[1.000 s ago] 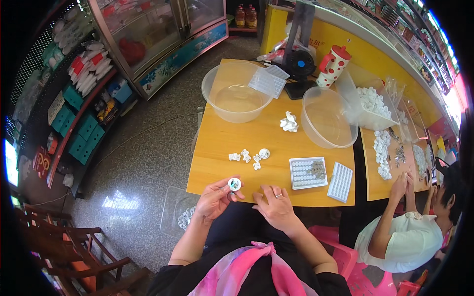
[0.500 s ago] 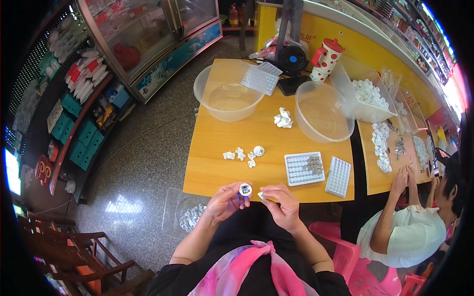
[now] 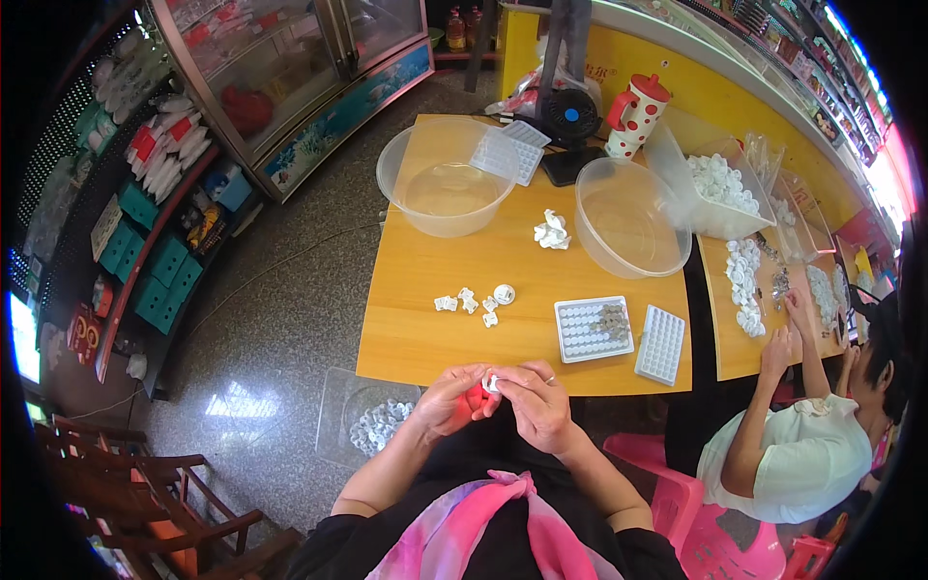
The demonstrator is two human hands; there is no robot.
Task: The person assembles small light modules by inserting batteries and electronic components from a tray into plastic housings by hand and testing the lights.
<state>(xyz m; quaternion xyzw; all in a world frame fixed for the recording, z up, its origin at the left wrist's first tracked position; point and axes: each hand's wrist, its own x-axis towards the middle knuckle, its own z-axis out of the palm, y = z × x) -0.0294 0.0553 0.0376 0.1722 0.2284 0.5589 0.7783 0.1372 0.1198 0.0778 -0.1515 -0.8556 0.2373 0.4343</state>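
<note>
Just in front of the table's near edge, my two hands meet over a small round white plastic part with electronics inside. My left hand pinches it, and a red glow lights those fingers. My right hand is closed against the same spot, its fingertips on a small white plastic piece, mostly hidden. Beyond my hands lie several loose white plastic pieces and a round white part. To the right sits a white tray partly filled with small greyish parts, beside another white tray.
Two clear plastic bowls stand farther back, with crumpled white tissue between them. A polka-dot jug is behind. A clear bin of white parts sits low left. At right, a co-worker handles parts at another table.
My hands have come together; the small white piece in my right hand now meets the round part, whose open face has turned from view. The co-worker's hands have moved apart.
</note>
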